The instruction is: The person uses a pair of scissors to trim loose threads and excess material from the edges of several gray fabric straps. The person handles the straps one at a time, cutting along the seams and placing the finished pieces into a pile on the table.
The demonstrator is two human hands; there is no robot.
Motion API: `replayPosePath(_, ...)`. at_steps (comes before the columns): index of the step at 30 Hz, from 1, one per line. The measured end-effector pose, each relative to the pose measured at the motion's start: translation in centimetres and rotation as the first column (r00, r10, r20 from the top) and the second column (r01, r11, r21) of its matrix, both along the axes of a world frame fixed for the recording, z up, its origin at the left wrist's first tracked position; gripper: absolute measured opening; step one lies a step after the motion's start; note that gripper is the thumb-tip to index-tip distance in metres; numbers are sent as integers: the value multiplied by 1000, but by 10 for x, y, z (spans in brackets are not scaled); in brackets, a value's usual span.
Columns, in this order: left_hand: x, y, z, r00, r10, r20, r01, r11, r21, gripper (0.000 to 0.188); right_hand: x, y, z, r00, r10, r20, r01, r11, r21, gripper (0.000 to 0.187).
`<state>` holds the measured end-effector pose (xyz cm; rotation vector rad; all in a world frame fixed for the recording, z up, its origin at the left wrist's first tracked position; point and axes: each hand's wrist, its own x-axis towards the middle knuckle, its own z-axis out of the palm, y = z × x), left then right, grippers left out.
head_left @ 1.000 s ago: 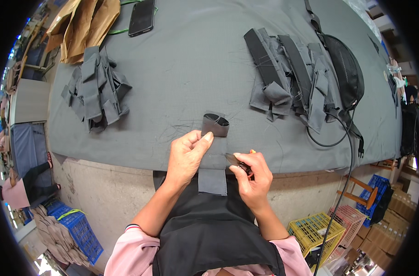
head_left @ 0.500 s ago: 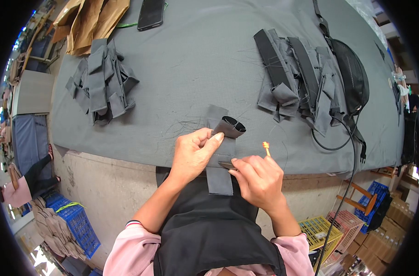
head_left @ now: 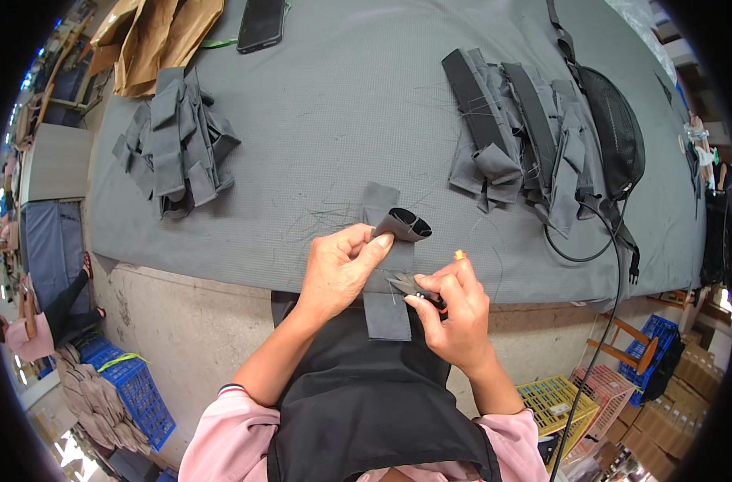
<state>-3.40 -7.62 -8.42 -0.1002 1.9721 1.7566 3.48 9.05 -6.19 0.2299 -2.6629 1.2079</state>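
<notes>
Now, left fingers pinch grey strip, right fingers snips — black pouch, inside hidden.

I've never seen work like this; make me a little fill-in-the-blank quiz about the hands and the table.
1. The hand gripping the small bladed tool is the person's ____ one.
2. The fabric strip pinched by the left hand is coloured ____.
3. The brown paper bag lies toward the table's far ____ corner.
4. The person's sleeves are mainly ____.

Missing words: right; grey; left; pink.
</notes>
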Motion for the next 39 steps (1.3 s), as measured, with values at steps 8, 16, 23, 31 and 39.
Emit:
replayPosePath(8,1,3,3,1000,3,-1,-3,1000,10,18,0,-7,-4,998,-32,-63,33,999,10,23)
replayPosePath(16,1,0,2,998,46,39,-49,994,98,16,2,-9,-6,993,-30,-119,34,999,31,23)
replayPosePath(23,-6,-30,-5,925,116,361,-362,558,747,11,6,0,-10,963,-72,259,237,684,-690,31)
replayPosePath(31,-62,-103,42,719,-98,-688,-46,981,-187,27,-45,47,13,935,-355,15,354,926,-129,10)
replayPosePath(39,-94,-157,59,502,-604,-619,-655,202,-728,35,-125,75,-1,906,-413,-94,412,807,423,42)
